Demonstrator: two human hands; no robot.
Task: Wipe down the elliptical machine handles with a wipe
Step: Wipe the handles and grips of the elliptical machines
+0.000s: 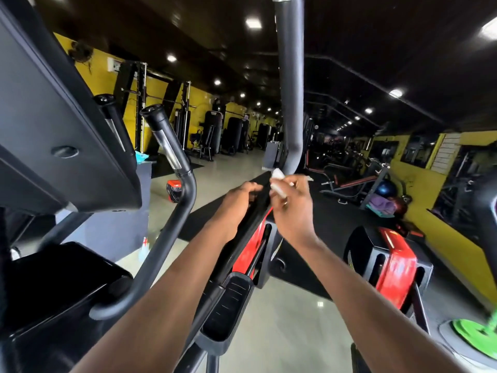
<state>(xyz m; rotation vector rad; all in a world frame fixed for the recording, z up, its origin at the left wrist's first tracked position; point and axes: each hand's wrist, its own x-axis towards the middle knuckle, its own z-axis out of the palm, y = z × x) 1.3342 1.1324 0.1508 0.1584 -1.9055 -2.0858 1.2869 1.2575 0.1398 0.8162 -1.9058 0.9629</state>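
- We judge the task to be mid-course: the wipe (pixel 278 181) is in contact with the machine, at the lower end of the long grey handle (pixel 291 84) that runs from the top centre of the frame down to the middle.
- The right hand (pixel 291 208), just right of centre, has its fingers curled round the white wipe and pinches it against the bar where the grey tube meets the black arm below it.
- The left hand (pixel 239 200), just left of the right hand, has its fingers curled over the black arm (pixel 258 208) under the handle; we read it as steadying the arm, and it holds no wipe.
- What is done: we cannot tell from surface appearance which stretch of the grey handle is already wiped; no wet sheen is clear.
- What is left, as a judgement: the two short fixed grips at the left of the frame, the nearer grip (pixel 164 141) and the farther grip (pixel 114 125), are untouched by either hand at this moment. A second long handle is not clearly in view.
- Counts: one wipe; two hands; one long grey handle; two short black grips with silver sensor strips; one console back (pixel 53 117) at upper left.
- Further counts: one foot pedal (pixel 228 308) at lower centre; two red-and-black housings, one (pixel 250 254) behind the forearms and another (pixel 395 267) at the right.
- Background gym equipment along the yellow wall (pixel 161 90) is too small and dark to count.
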